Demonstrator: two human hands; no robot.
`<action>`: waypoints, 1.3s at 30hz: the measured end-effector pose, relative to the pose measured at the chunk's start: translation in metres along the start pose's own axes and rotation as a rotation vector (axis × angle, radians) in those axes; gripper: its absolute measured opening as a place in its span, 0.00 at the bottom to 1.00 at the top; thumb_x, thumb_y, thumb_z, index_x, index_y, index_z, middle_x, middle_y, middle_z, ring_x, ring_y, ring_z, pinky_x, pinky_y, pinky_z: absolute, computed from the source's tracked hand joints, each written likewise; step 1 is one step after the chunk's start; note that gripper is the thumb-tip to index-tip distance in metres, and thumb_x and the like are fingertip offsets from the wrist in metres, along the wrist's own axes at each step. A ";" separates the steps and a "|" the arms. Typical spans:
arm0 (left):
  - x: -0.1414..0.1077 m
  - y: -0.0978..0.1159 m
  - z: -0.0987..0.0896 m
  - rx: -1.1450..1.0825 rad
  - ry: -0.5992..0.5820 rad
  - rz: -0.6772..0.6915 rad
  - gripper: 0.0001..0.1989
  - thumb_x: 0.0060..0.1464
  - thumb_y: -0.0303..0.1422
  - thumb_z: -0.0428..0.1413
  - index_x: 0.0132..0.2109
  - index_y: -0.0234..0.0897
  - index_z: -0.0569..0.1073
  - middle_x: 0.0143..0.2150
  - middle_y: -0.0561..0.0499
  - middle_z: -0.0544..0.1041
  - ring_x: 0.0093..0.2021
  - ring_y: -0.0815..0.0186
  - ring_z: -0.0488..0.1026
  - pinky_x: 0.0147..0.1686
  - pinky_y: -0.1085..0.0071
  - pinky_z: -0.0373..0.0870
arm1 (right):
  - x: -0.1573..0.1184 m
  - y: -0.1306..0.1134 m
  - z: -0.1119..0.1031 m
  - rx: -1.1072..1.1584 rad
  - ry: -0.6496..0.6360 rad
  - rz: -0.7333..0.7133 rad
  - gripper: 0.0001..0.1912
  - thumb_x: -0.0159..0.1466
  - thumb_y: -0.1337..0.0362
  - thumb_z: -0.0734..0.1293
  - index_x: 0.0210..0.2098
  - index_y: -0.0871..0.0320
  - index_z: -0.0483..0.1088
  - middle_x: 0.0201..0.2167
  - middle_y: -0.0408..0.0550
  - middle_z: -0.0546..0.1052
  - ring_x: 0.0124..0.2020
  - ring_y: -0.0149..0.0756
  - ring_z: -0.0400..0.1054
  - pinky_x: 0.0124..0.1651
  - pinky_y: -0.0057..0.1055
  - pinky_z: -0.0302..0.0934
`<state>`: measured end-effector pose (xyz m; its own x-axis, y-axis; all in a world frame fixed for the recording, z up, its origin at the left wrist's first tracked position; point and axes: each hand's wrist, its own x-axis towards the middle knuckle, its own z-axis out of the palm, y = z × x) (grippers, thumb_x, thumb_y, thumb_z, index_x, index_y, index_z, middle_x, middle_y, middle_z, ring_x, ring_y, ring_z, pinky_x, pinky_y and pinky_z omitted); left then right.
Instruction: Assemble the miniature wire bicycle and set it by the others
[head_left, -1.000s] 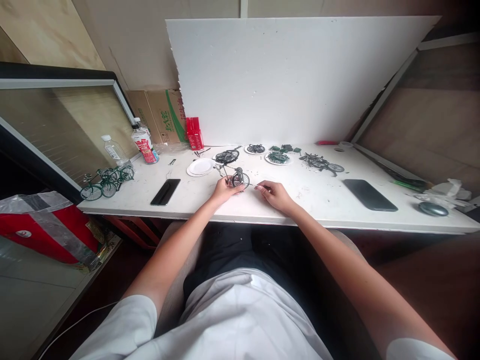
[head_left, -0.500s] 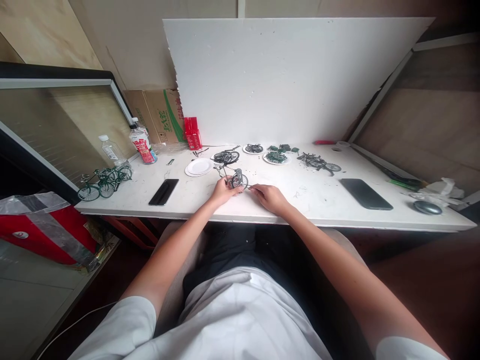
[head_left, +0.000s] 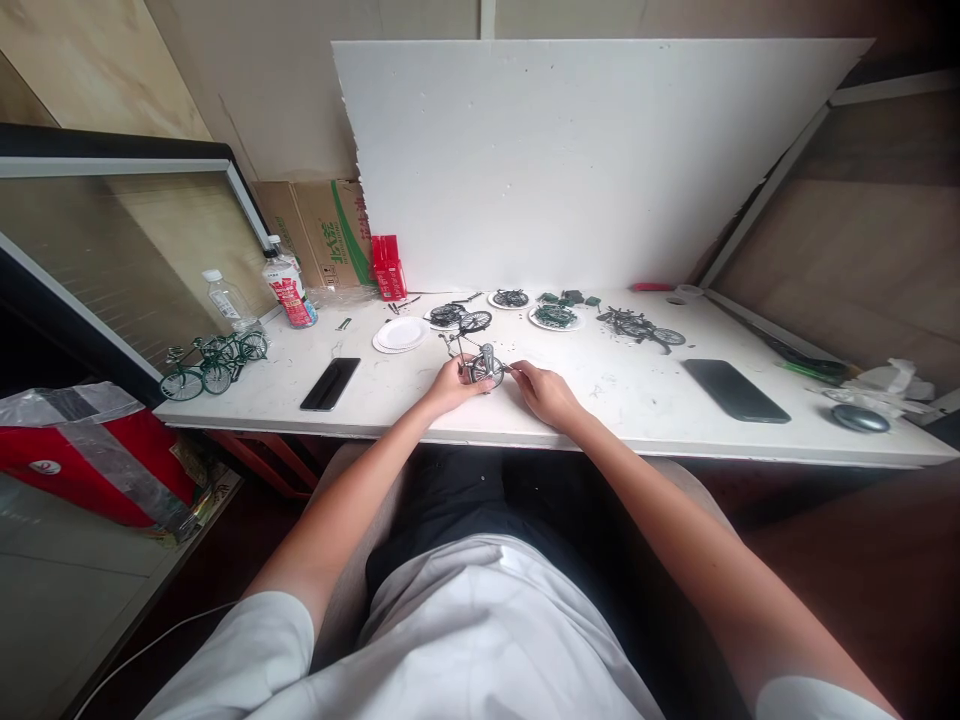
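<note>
A dark model bicycle (head_left: 487, 362) is tilted up over the near middle of the table, with its wheel towards me. My left hand (head_left: 452, 387) is closed round its lower left side, fingers at the wheel and frame. On the other side, my right hand (head_left: 546, 393) is closed in a pinch just right of the wheel. A thin dark tip pokes from its fingertips towards the wheel; it is too small to name. Behind the bicycle lies a plate of dark wheels (head_left: 448, 316), partly covered by the bicycle's far end.
White paper plates (head_left: 400, 334) lie left of the bicycle. Farther back are a plate of green parts (head_left: 555, 316) and a heap of dark frames (head_left: 637, 325). Phones (head_left: 331, 384) flank the work spot. Green model bicycles (head_left: 214, 365), bottles (head_left: 289, 290) and a mouse (head_left: 860, 418) stand farther out.
The model bicycle has turned slightly in my left hand, and its far wheel now stands clearer of the plate behind. My right hand has shifted a little right, still pinched beside the wheel.
</note>
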<state>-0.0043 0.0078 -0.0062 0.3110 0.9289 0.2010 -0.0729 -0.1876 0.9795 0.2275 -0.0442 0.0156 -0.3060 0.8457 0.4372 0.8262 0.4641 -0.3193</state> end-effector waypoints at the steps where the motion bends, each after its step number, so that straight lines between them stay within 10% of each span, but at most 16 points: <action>1: 0.000 0.000 0.001 -0.016 0.000 -0.004 0.37 0.41 0.39 0.77 0.54 0.35 0.70 0.50 0.41 0.82 0.47 0.60 0.82 0.48 0.60 0.82 | 0.000 -0.001 0.000 -0.010 -0.008 0.010 0.22 0.79 0.54 0.53 0.59 0.59 0.71 0.42 0.59 0.85 0.38 0.50 0.79 0.39 0.35 0.61; 9: -0.004 0.009 0.008 -0.092 0.024 -0.022 0.35 0.44 0.41 0.76 0.53 0.35 0.68 0.50 0.39 0.82 0.47 0.56 0.82 0.42 0.57 0.83 | -0.003 -0.006 -0.008 0.020 0.093 0.055 0.28 0.77 0.47 0.57 0.64 0.59 0.72 0.31 0.51 0.82 0.31 0.45 0.76 0.37 0.34 0.59; 23: -0.013 0.024 0.007 0.043 -0.231 0.037 0.35 0.49 0.44 0.74 0.59 0.33 0.74 0.47 0.40 0.84 0.39 0.59 0.84 0.44 0.64 0.80 | -0.003 -0.005 -0.012 0.053 -0.086 -0.026 0.56 0.60 0.29 0.70 0.74 0.60 0.63 0.31 0.51 0.81 0.33 0.50 0.78 0.36 0.34 0.61; 33: -0.013 0.026 0.004 0.041 -0.275 0.015 0.30 0.50 0.43 0.73 0.55 0.32 0.75 0.46 0.38 0.84 0.43 0.56 0.84 0.43 0.64 0.77 | -0.003 -0.007 -0.010 0.077 -0.098 0.005 0.46 0.68 0.34 0.66 0.71 0.62 0.64 0.24 0.45 0.77 0.27 0.43 0.72 0.33 0.32 0.55; 39: -0.013 0.034 0.002 0.054 -0.304 -0.025 0.31 0.55 0.42 0.66 0.62 0.32 0.74 0.43 0.39 0.85 0.37 0.59 0.85 0.37 0.69 0.71 | -0.001 -0.003 -0.011 0.220 -0.036 0.074 0.29 0.74 0.38 0.59 0.44 0.57 0.75 0.25 0.46 0.76 0.26 0.39 0.67 0.33 0.33 0.56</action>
<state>-0.0087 -0.0116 0.0241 0.5818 0.7970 0.1621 -0.0132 -0.1900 0.9817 0.2305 -0.0489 0.0251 -0.2688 0.8865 0.3765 0.7252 0.4436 -0.5267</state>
